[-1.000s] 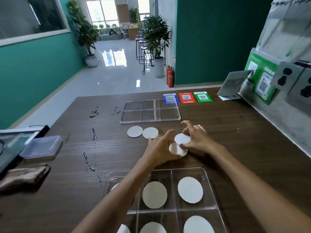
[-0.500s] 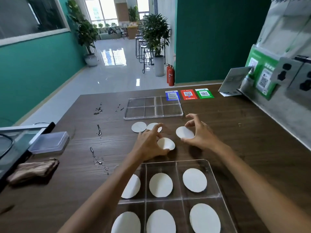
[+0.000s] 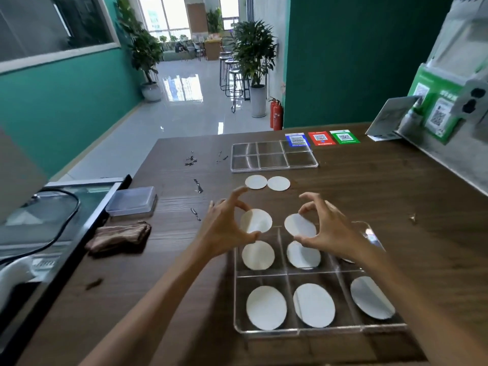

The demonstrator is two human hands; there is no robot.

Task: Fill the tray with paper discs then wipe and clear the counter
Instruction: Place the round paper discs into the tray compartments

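White paper discs mark how far the job has come in the head view, the only one here: the near tray (image 3: 317, 330), a clear plastic one split into six compartments, stands on the dark wooden counter (image 3: 369, 196) with a disc visible in five of them, the far right compartment being mostly hidden behind the right forearm. The left hand (image 3: 224, 231) pinches one disc (image 3: 256, 221) by its edge between thumb and fingers, above the tray's far left corner. The right hand (image 3: 327, 228) pinches a second disc (image 3: 299, 225) the same way, over the far middle compartment. Both discs are lifted clear of the counter and tilted. Two more discs (image 3: 267, 182) lie flat side by side further off, just in front of a second clear tray (image 3: 274, 155) that looks empty. A folded brown cloth (image 3: 118, 235) sits at the left edge of the counter, near a small plastic box (image 3: 132, 200), and dark scraps (image 3: 191, 162) are scattered across the wood. The filling step appears to be in hand, with wiping not yet begun. The next move likely calls for lowering each disc flat into a compartment and letting go gently, since such thin paper could catch on a divider or slide onto the disc beneath.
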